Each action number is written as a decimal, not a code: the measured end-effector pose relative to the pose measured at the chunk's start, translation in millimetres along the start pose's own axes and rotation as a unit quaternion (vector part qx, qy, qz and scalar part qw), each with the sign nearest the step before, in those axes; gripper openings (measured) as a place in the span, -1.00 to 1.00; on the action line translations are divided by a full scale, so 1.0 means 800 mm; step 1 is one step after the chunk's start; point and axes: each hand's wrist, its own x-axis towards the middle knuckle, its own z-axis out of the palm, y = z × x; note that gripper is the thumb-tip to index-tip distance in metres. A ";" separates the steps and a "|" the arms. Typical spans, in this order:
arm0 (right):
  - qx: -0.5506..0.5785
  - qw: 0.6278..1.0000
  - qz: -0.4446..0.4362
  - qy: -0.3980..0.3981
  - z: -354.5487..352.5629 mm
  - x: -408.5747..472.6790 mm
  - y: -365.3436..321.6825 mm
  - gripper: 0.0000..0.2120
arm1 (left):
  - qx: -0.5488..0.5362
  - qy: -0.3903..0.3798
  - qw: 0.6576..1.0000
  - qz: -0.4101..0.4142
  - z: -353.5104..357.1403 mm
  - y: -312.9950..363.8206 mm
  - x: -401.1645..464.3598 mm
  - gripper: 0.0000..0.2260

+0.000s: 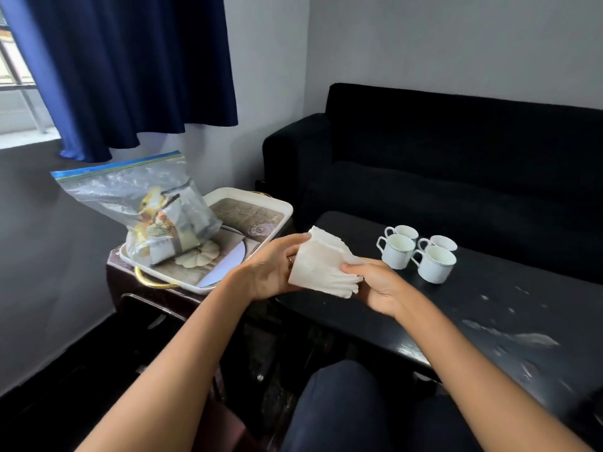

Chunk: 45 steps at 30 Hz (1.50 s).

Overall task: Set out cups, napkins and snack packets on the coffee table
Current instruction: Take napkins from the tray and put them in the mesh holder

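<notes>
A stack of white paper napkins (pixel 318 264) is held in the air between both hands, over the left end of the black coffee table (pixel 489 308). My left hand (pixel 270 272) grips the stack's left side; my right hand (pixel 375 285) pinches its lower right corner. Several white cups (pixel 419 252) stand together on the table, just right of the napkins. A clear zip bag of snack packets (pixel 156 210) stands on a white tray (pixel 280 207) to the left.
The tray rests on a dark side table (pixel 137 288) with a gold handle, beside the coffee table. A black sofa (pixel 440 158) runs behind the table. A blue curtain (pixel 130 66) hangs at the back left. My knees (pixel 346 409) are at the bottom.
</notes>
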 end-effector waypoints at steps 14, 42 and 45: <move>-0.006 0.988 -0.126 0.089 -0.012 -0.024 0.025 -0.80 | 0.059 0.025 0.998 -0.018 0.030 -0.012 0.012 -0.86; -0.131 0.964 -0.200 0.113 0.021 -0.030 -0.014 -0.92 | 0.024 -0.001 0.999 -0.023 0.030 -0.010 0.012 -0.71; -0.156 0.949 -0.206 0.179 0.026 -0.018 -0.007 -0.93 | 0.017 0.027 0.999 -0.007 0.030 -0.011 0.014 -0.72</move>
